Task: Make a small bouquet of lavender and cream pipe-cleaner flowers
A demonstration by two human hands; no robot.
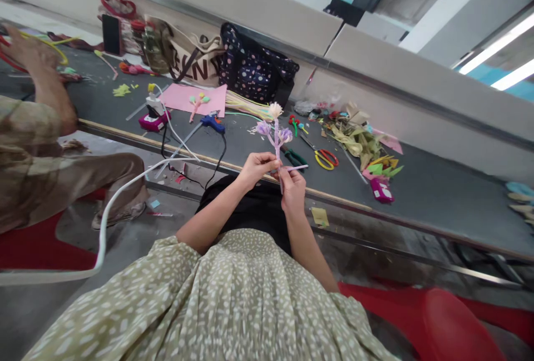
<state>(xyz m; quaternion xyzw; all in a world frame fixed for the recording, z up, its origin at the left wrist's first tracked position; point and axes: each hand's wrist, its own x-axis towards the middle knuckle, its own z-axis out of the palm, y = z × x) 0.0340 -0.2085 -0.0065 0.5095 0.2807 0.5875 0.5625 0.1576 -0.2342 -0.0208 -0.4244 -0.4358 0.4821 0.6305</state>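
Just over the front edge of the table I hold up a craft flower stem (276, 141) wrapped in lilac, with a cream bloom on top and two purple blooms lower down. My left hand (259, 169) is closed, pinching the stem below the blooms. Close beside it, my right hand (292, 184) is also closed, its fingers at the lower stem and on a thin lilac strip (297, 167) that sticks out to the right. The fingertips hide where strip and stem meet. Behind the hands lie dark green-handled pliers (294, 156) and scissors with red and yellow handles (326, 159).
A blue glue gun (213, 122) with its cord lies left, near a magenta power socket (154, 120) and pink paper (175, 97). Bags (254, 63) stand along the back. Dried husks (356, 138) lie right. A white cable (109, 211) crosses left, near another person's hand (31, 52).
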